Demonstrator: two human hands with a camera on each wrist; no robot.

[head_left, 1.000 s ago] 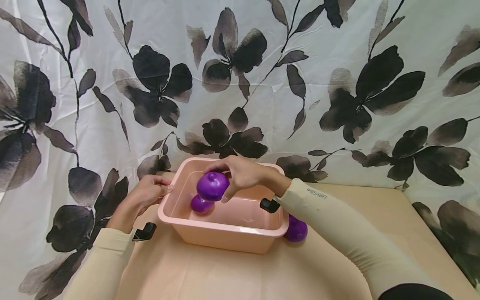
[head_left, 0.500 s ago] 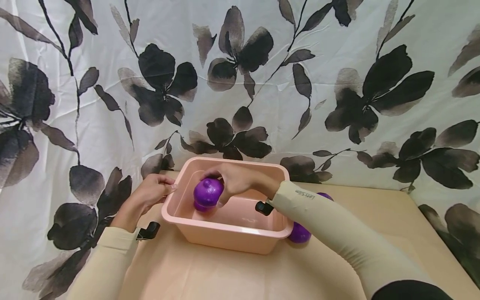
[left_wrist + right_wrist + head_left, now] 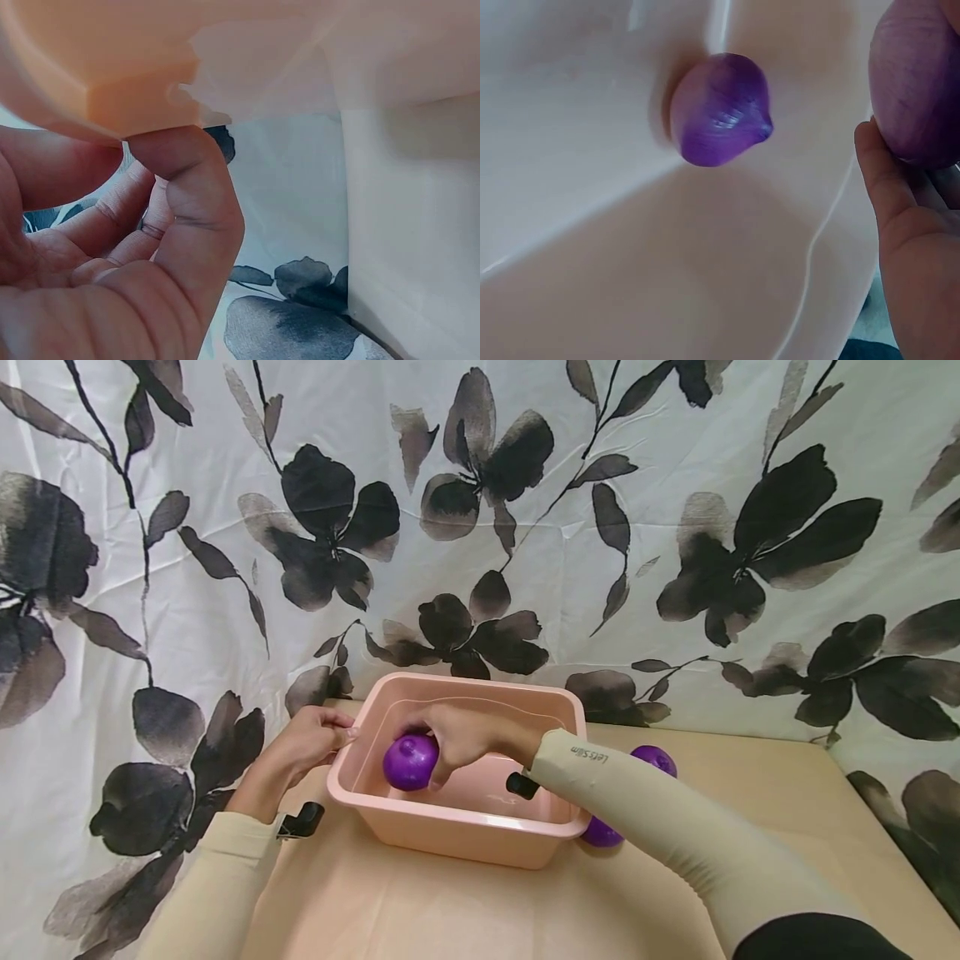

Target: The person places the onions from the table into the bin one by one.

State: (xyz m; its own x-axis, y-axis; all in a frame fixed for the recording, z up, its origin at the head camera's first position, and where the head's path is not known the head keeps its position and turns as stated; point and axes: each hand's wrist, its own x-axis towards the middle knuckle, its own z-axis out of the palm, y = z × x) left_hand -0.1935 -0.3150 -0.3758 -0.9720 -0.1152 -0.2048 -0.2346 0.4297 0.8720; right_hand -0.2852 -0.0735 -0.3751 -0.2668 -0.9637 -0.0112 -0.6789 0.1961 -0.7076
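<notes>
A pink plastic basin (image 3: pixel 457 820) stands on the table. My left hand (image 3: pixel 311 743) pinches its left rim between thumb and index finger; the left wrist view shows that grip on the basin's edge (image 3: pixel 142 105) up close. Inside the basin, toward the left end, my right hand (image 3: pixel 468 739) holds a shiny purple onion (image 3: pixel 410 763) with fingers curled round it. In the right wrist view a second purple onion (image 3: pixel 721 111) lies in the basin, apart from the held onion (image 3: pixel 915 82); the head view hides it.
Two more purple onions lie on the table right of the basin: one (image 3: pixel 654 759) behind my right forearm, the other (image 3: pixel 602 833) partly hidden by the forearm and basin corner. A white floral curtain (image 3: pixel 570 568) hangs behind the beige table (image 3: pixel 420 902).
My right hand has lowered the held onion deeper into the basin, covering the other onion in the head view. The onion behind my right forearm has come into sight. My left hand keeps its grip.
</notes>
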